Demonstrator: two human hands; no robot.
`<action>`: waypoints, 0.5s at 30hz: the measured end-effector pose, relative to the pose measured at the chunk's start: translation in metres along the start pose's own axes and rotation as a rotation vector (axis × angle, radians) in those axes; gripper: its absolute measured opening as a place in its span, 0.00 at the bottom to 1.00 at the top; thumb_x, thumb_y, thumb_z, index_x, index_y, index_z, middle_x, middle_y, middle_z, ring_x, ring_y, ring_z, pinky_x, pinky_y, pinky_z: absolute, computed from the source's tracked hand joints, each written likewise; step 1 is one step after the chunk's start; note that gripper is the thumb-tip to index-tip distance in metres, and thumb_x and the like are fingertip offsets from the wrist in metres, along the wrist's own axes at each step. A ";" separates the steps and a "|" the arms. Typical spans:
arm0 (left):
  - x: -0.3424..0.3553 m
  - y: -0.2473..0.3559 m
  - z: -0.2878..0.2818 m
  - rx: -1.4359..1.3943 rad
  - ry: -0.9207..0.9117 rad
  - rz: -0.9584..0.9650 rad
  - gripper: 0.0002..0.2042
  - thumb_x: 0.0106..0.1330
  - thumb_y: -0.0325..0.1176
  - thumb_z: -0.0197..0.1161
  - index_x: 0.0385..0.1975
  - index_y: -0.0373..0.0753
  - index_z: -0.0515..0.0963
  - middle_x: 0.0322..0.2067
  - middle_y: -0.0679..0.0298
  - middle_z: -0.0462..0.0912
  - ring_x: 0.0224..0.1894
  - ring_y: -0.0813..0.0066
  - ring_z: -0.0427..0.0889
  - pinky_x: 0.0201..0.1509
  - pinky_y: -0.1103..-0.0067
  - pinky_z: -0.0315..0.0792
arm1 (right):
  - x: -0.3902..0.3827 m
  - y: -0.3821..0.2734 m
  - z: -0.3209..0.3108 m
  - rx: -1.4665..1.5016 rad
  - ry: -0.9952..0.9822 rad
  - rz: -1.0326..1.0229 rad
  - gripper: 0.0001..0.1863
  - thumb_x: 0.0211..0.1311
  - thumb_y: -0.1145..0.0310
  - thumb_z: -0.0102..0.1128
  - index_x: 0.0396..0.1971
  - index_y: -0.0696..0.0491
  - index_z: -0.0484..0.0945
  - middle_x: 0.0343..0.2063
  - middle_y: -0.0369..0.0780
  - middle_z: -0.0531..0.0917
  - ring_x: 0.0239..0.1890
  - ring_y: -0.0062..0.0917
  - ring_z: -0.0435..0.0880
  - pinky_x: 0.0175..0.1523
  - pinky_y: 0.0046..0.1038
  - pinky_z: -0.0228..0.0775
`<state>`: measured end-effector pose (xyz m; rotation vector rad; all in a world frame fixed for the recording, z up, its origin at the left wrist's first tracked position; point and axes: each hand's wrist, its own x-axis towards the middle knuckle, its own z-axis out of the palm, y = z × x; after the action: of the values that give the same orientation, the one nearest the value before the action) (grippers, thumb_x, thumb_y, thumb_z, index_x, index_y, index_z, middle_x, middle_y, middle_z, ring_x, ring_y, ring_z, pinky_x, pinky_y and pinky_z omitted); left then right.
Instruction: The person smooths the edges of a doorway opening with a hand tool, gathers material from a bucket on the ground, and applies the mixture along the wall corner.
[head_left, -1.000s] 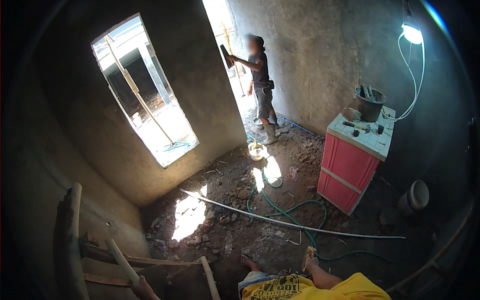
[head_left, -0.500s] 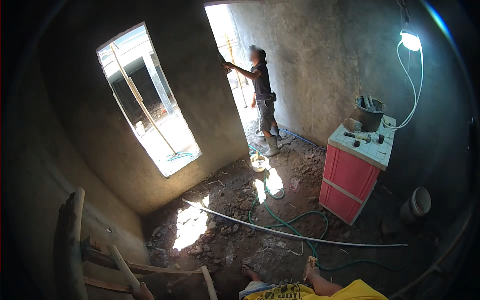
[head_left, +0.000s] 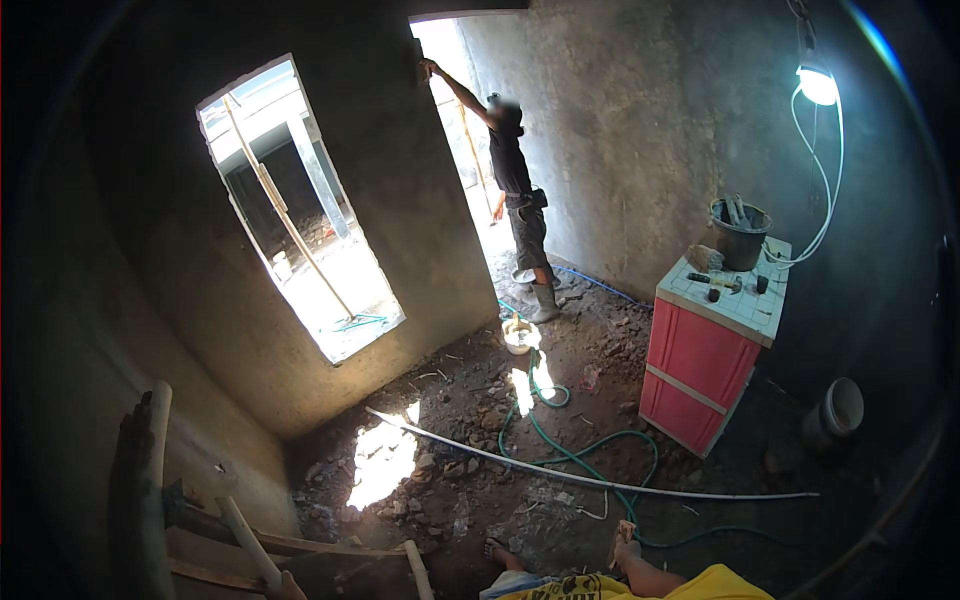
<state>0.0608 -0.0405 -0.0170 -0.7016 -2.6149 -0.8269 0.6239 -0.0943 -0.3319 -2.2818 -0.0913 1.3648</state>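
Observation:
At the lower left edge, only a small part of my left hand (head_left: pixel 288 588) shows, closed around the lower end of a pale wooden pole (head_left: pixel 247 540). This pole leans across a wooden frame of rails (head_left: pixel 285 543) beside the left wall. A shorter pole (head_left: pixel 418 570) stands to its right. My right hand is out of view. At the bottom show my yellow shirt (head_left: pixel 725 582) and my two feet, the right one (head_left: pixel 627 545) in a sandal.
A co-worker (head_left: pixel 520 190) stands at the doorway, one arm raised to the wall edge. A pink cabinet (head_left: pixel 690 365) carries a black bucket (head_left: pixel 740 240) and a hammer (head_left: pixel 715 282). A green hose (head_left: pixel 590 455) and long white pipe (head_left: pixel 560 468) cross the rubble floor. A bulb (head_left: pixel 817 87) hangs right.
The co-worker's arm has gone from about chest height to high on the wall edge, and the body has straightened. My view has shifted slightly; my left hand stays at the pole.

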 end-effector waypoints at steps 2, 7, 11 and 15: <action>0.005 -0.013 0.008 -0.009 0.014 0.032 0.23 0.45 0.49 0.63 0.26 0.30 0.78 0.24 0.47 0.79 0.27 0.49 0.79 0.30 0.61 0.72 | -0.032 -0.018 -0.010 0.062 -0.066 0.057 0.33 0.64 0.50 0.43 0.55 0.65 0.60 0.55 0.52 0.67 0.56 0.40 0.68 0.55 0.33 0.61; 0.012 -0.021 0.019 -0.003 0.033 0.040 0.23 0.45 0.49 0.63 0.27 0.30 0.78 0.24 0.47 0.79 0.27 0.49 0.79 0.30 0.61 0.72 | -0.005 -0.001 -0.001 0.053 -0.045 0.007 0.33 0.64 0.51 0.43 0.57 0.64 0.57 0.56 0.52 0.64 0.58 0.41 0.65 0.57 0.34 0.59; 0.004 -0.008 0.011 -0.055 0.046 0.078 0.23 0.45 0.49 0.64 0.27 0.30 0.78 0.25 0.47 0.79 0.27 0.48 0.78 0.30 0.61 0.71 | 0.016 0.007 0.004 0.029 -0.006 0.070 0.30 0.65 0.53 0.43 0.55 0.63 0.60 0.50 0.47 0.71 0.50 0.33 0.72 0.49 0.33 0.63; 0.004 -0.011 0.009 0.034 0.054 0.042 0.23 0.45 0.49 0.64 0.28 0.31 0.78 0.25 0.48 0.79 0.27 0.48 0.78 0.31 0.61 0.71 | -0.011 -0.009 -0.003 0.028 -0.042 0.057 0.30 0.65 0.52 0.43 0.56 0.63 0.59 0.53 0.48 0.68 0.54 0.36 0.69 0.52 0.34 0.61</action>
<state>0.0503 -0.0416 -0.0272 -0.7126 -2.5511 -0.7767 0.6223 -0.0904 -0.3179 -2.2490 -0.0214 1.4345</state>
